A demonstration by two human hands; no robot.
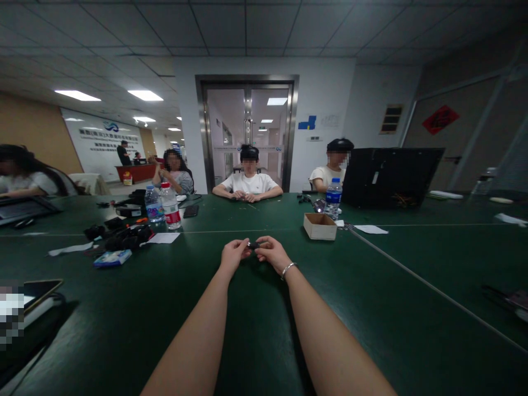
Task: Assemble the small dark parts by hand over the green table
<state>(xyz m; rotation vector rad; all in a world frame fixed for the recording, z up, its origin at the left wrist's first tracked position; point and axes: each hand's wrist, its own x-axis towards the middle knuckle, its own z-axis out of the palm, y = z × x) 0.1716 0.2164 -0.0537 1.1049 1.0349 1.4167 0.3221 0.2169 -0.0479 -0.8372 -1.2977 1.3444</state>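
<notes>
Straight ahead, my left hand [234, 256] and my right hand [272, 254] come together just above the green table [264, 341]. Between their fingertips is a small black object [253, 245] with a shiny, silvery bit at its left end; its exact kind is too small to make out. My left thumb and fingers pinch the silvery end. The right thumb and forefinger close on the dark end. A silver bracelet [287, 269] circles my right wrist.
An open cardboard box [320, 226] stands to the right, near a water bottle [333, 198] and a large black case [388, 177]. Two bottles, a red-capped one [170, 206] among them, black gear [124, 236] and a blue-white packet [112, 258] lie left. People sit across the table.
</notes>
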